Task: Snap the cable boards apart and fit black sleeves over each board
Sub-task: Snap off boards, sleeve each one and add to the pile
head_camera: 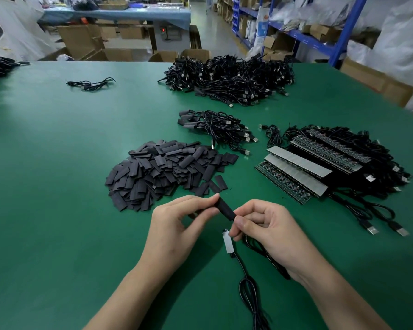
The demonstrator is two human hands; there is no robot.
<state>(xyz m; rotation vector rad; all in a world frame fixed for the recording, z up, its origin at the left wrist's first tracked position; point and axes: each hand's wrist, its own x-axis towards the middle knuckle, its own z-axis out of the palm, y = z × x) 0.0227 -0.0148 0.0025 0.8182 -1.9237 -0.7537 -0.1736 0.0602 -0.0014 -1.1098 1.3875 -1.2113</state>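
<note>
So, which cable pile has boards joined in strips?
The right pile: long board strips lie on it; the middle pile and far pile hold single cables.

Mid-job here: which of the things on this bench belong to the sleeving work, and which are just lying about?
In the job: black sleeve pinched by left hand and right hand; bare board; sleeve pile; unsnapped board panels; sleeved cables.
Lying about: stray cable far left; cardboard boxes; blue shelving.

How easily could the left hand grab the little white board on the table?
Probably easily: the white board lies uncovered beside the left hand, which pinches a black sleeve and must let go first.
</note>
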